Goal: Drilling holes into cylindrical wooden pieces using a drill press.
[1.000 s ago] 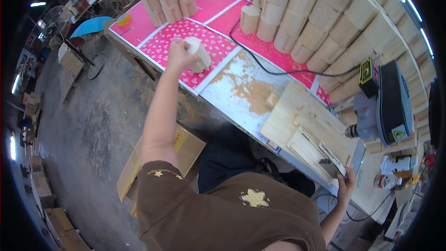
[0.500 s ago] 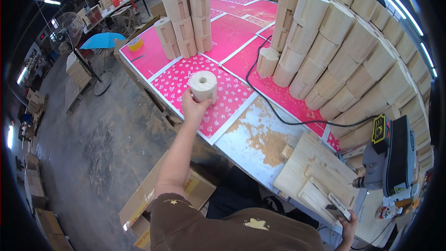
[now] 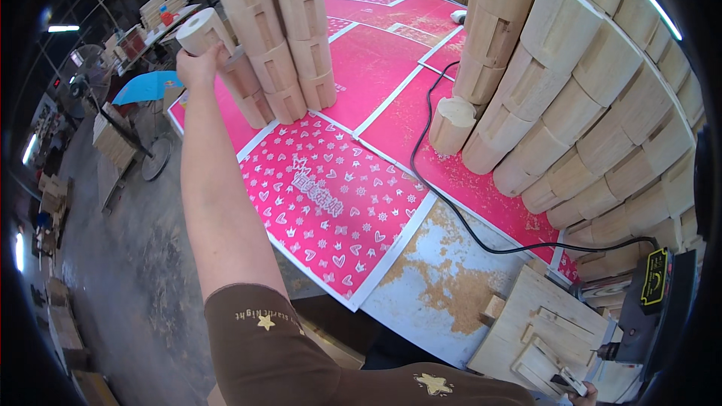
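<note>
Left hand: fingers clamped around round wooden block, raised level with notched block stack for placing. Right hand: mostly cropped, finger state indeterminable.

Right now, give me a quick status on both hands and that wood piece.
Left hand gripping round wooden block, raised beside stacked blocks. Right hand barely visible at bottom edge, grip unclear. Black cord across pink sheet, away from the stack.

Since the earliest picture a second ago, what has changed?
The left hand kept hold of the wooden cylinder and carried it out from above the pink patterned sheet to the small stack of blocks. The right hand stays low by the wooden jig.
</note>
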The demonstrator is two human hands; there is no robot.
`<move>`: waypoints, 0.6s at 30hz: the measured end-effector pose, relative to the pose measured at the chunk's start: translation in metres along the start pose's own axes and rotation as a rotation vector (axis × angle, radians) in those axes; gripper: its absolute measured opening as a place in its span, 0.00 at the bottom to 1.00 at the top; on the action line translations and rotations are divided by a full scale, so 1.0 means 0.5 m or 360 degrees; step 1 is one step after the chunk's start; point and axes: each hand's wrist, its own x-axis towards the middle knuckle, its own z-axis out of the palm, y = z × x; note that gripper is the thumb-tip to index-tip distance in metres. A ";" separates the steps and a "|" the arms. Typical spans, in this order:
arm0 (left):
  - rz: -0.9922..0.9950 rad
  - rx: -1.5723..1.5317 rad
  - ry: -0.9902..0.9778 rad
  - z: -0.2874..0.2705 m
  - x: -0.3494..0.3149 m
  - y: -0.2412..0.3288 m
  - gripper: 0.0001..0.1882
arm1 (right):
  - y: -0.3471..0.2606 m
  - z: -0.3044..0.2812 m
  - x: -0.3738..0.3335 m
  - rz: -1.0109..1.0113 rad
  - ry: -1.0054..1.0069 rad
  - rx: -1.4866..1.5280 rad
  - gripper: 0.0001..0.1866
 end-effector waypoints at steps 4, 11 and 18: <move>-0.0011 0.0189 -0.0162 0.060 0.008 0.027 0.39 | 0.045 0.000 -0.006 0.0187 0.0085 0.0374 0.19; -0.0030 0.0155 -0.0256 0.092 0.021 -0.040 0.41 | 0.095 -0.024 -0.001 -0.0565 -0.0247 -0.0607 0.28; 0.0209 -0.0300 0.0046 0.139 -0.070 -0.074 0.38 | 0.030 0.014 -0.015 0.0615 0.0233 0.0408 0.26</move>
